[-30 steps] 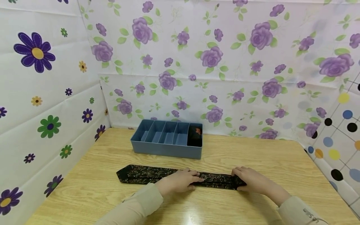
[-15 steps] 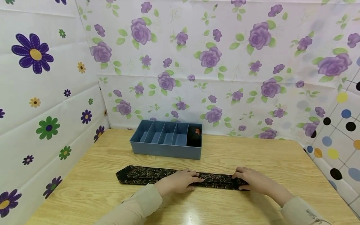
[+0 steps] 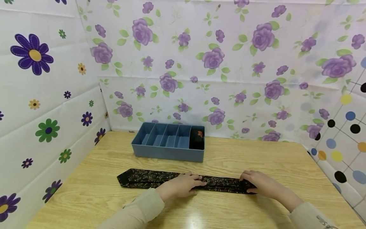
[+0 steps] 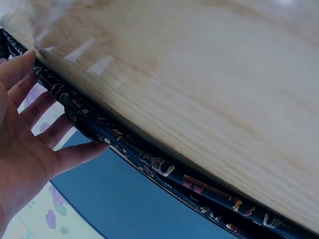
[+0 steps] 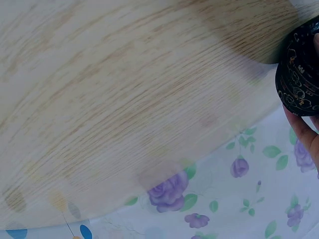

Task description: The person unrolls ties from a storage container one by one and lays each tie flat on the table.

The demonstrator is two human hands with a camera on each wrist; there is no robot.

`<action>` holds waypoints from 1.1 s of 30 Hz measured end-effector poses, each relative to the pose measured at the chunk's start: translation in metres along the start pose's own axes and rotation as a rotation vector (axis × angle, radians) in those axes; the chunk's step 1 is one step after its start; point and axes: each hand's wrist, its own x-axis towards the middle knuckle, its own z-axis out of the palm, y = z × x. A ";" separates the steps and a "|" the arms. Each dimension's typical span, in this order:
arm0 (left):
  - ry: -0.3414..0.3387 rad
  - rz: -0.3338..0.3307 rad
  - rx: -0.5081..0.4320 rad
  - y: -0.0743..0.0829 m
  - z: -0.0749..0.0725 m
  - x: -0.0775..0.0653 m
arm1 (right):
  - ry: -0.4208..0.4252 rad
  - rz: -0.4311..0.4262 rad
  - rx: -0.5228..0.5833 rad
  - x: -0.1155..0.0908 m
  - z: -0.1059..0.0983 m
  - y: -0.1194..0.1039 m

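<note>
A black necktie (image 3: 223, 183) with a small gold pattern lies lengthwise across the wooden table, its pointed end (image 3: 124, 178) to the left. My left hand (image 3: 181, 185) rests over its middle. In the left wrist view the spread fingers of my left hand (image 4: 42, 119) touch along the tie (image 4: 144, 162). At the right end, my right hand (image 3: 263, 184) grips a thick, rounded bundle of the tie between thumb and fingers. The right wrist view catches that curved bundle (image 5: 296, 79) at its edge, with part of the hand (image 5: 304, 132) below it; most of this hand is out of frame.
Behind the tie stands a blue organizer box (image 3: 168, 152) with several compartments. A black folded item (image 3: 197, 140) with an orange-red leaf motif fills its rightmost one. Flower-printed sheets (image 3: 183, 63) hang behind and at the left of the wooden table (image 3: 274, 159).
My right hand has shifted a little to the right with the tie's bundled end, and more of the flat tie shows beside it. The left hand stays in place.
</note>
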 end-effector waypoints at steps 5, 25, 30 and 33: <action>0.027 0.030 0.010 -0.001 0.001 0.002 | 0.013 -0.021 -0.015 -0.003 -0.001 0.002; 0.030 0.039 0.057 0.004 -0.007 0.010 | 0.026 -0.046 -0.108 -0.010 -0.005 0.010; 0.041 0.027 0.046 0.004 -0.002 0.010 | -0.014 -0.009 -0.090 -0.012 -0.006 0.009; 0.042 0.024 0.039 0.004 0.000 0.009 | -0.024 0.009 -0.072 -0.015 -0.007 0.008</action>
